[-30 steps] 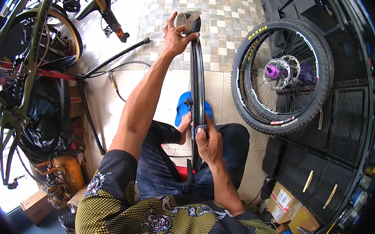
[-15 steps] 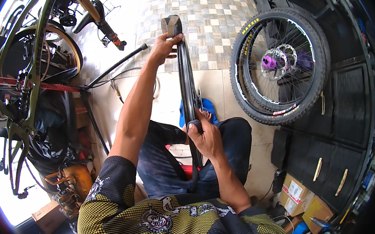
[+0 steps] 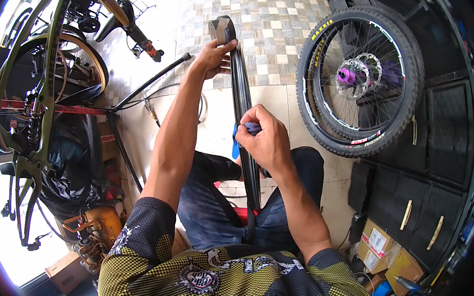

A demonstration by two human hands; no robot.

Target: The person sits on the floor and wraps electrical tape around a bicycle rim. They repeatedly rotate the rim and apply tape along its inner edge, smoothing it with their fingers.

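Note:
A black wheel rim (image 3: 243,95), seen edge-on, stands between my knees and runs away from me. At its far end my left hand (image 3: 215,59) is closed, thumb up, at a roll of dark tape (image 3: 222,30) with a tan patch on its side. A dark strip (image 3: 251,227) hangs off the rim's near end, against my lap. Midway along the rim, my right hand (image 3: 265,139) pinches a bunched dark blue cloth (image 3: 252,128) just over the rim's surface. The hand hides part of the cloth.
Two tyred wheels (image 3: 304,86) with purple hubs stand at right against black cabinets (image 3: 445,125). At left, a green bicycle frame (image 3: 45,94) hangs over a stand with a black leg (image 3: 152,83). Cardboard boxes (image 3: 371,245) sit at lower right. An orange machine (image 3: 106,224) stands lower left.
My right hand has moved up and away from me along the rim with the cloth, its fingers now pinched over it. My left hand stays at the tape roll.

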